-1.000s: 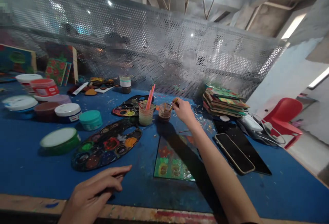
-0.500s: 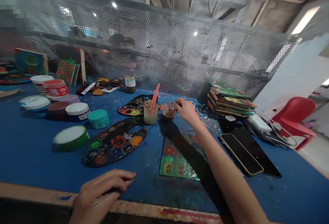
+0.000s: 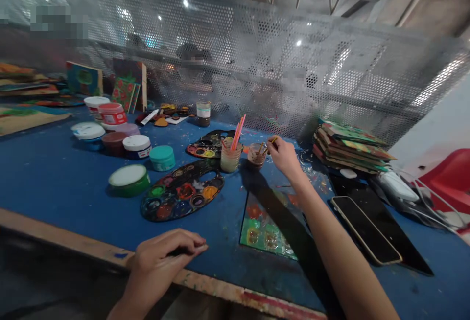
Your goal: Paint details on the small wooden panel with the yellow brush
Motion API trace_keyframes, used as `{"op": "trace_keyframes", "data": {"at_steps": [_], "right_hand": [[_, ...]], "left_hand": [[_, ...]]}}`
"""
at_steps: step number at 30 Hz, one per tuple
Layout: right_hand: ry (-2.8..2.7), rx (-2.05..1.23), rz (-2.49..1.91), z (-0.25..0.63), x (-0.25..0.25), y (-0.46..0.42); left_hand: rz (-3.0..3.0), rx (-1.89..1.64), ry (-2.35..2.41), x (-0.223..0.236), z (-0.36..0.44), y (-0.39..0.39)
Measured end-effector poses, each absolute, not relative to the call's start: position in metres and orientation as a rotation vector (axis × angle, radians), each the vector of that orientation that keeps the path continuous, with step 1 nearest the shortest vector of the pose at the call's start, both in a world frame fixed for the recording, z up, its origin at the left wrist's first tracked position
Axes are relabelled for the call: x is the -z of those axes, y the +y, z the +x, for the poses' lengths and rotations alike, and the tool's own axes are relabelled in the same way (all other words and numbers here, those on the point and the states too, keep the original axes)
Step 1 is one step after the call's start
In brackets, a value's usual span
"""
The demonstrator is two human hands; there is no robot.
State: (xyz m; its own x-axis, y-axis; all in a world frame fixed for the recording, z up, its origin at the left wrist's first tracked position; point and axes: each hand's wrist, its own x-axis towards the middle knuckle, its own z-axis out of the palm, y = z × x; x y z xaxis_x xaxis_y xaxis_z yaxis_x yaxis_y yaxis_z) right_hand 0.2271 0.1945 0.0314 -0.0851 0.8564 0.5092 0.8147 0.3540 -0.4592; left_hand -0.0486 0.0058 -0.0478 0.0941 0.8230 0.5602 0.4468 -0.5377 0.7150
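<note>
My right hand (image 3: 283,155) reaches far over the blue table (image 3: 58,183) and pinches a thin paintbrush (image 3: 269,144) whose tip dips into a small cup of brown water (image 3: 256,155). Left of that cup stands a jar (image 3: 230,156) holding several pink and orange brushes. Under my right forearm lies a small painted board (image 3: 262,229) with green, red and yellow shapes. My left hand (image 3: 165,256) rests near the table's front edge, fingers curled loosely with nothing in them. A dark oval palette (image 3: 182,196) with many paint wells lies between my hands.
Several paint tubs (image 3: 129,180) stand at the left, with a second palette (image 3: 206,146) behind the jar. A stack of painted boards (image 3: 348,147), a phone (image 3: 366,229) and a white cabled device (image 3: 394,186) lie at the right. A perforated metal screen (image 3: 257,65) closes the table's back; a red chair (image 3: 450,178) stands beyond.
The view has swung to the left, so everything shifts right in frame. My right hand stays at the brown-water cup with the brush; my left hand has curled in slightly.
</note>
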Motion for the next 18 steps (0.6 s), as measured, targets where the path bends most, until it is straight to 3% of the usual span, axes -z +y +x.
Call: {"op": "trace_keyframes", "data": {"at_steps": [18], "right_hand": [[-1.861, -0.106, -1.457, 0.224, -0.018, 0.198]], "left_hand": [[1.905, -1.692, 1.482, 0.06, -0.048, -0.004]]}}
